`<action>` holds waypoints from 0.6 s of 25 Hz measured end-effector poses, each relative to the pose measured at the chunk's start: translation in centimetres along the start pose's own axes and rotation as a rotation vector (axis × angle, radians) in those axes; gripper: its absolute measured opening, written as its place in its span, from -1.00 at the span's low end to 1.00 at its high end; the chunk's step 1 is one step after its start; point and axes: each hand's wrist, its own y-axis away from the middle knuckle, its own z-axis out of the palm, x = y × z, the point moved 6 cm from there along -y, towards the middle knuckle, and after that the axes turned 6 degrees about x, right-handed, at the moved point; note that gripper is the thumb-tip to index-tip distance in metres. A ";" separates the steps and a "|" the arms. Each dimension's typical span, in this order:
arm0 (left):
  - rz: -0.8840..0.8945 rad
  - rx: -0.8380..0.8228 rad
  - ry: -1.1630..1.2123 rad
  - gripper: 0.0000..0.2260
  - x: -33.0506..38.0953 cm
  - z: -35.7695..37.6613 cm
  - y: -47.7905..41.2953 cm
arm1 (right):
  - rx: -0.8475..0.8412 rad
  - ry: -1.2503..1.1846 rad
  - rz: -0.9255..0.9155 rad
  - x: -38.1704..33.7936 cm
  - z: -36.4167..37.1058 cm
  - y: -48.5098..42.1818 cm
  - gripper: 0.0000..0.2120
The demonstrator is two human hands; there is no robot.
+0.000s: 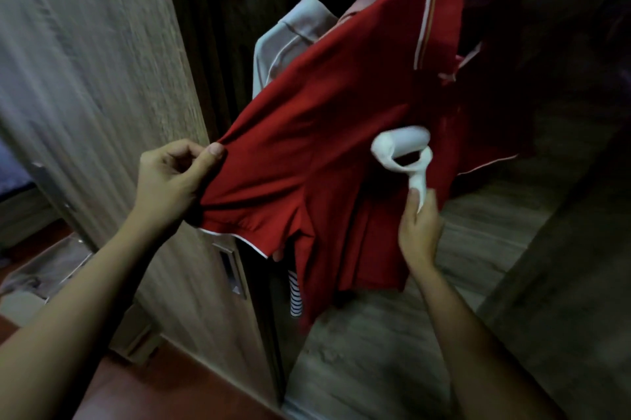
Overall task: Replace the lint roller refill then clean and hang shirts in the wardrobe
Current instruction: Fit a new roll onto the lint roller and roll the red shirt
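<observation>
Both hands are used: red shirt (324, 112) pinched taut by left hand (170, 180), lint roller (401, 146) gripped by right hand (418, 224) at the fabric; cleaning step judged underway, next stroke needing a taut cloth.

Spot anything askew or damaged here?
Nothing stands out. The red shirt slants only because the left hand pulls it taut while the right hand holds the lint roller against it.

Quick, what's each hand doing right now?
Left hand: pinching the red shirt by its sleeve.
Right hand: gripping the white lint roller by its handle.
</observation>
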 end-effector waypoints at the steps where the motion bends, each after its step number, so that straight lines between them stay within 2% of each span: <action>1: -0.001 -0.003 0.005 -0.76 0.0 0.0 0.0 | 0.036 -0.022 -0.001 -0.4 -0.1 -0.4 -0.65; 3: -0.009 -0.012 0.022 -0.79 0.0 0.1 0.0 | -0.029 0.058 0.069 1.8 1.3 1.6 -0.69; 5: -0.016 -0.011 0.029 -0.80 0.0 0.1 0.0 | -0.295 0.237 0.201 6.8 4.5 6.1 -0.67; 6: -0.013 -0.012 0.023 -0.79 -0.1 0.0 -0.1 | -0.429 0.307 0.285 9.2 5.5 8.5 -0.58; 7: -0.007 -0.017 0.016 -0.78 -0.2 0.0 -0.1 | -0.478 0.347 0.316 11.1 6.1 10.3 -0.42; 9: -0.007 -0.021 0.014 -0.79 -0.1 0.0 -0.1 | -0.473 0.360 0.286 14.4 6.7 12.2 -0.12; 10: -0.015 -0.018 0.018 -0.80 -0.1 0.0 -0.1 | -0.464 0.370 0.286 14.3 6.2 12.7 -0.11; 12: -0.028 -0.015 0.011 -0.81 0.0 0.1 -0.1 | -0.370 0.370 0.184 10.3 4.1 11.6 -0.34; 14: -0.025 -0.021 0.015 -0.80 0.1 0.2 0.0 | -0.249 0.244 0.145 4.9 2.0 8.3 -0.60; 15: -0.020 -0.025 0.023 -0.80 0.0 0.1 0.0 | -0.182 0.170 0.099 2.0 1.1 6.0 -0.66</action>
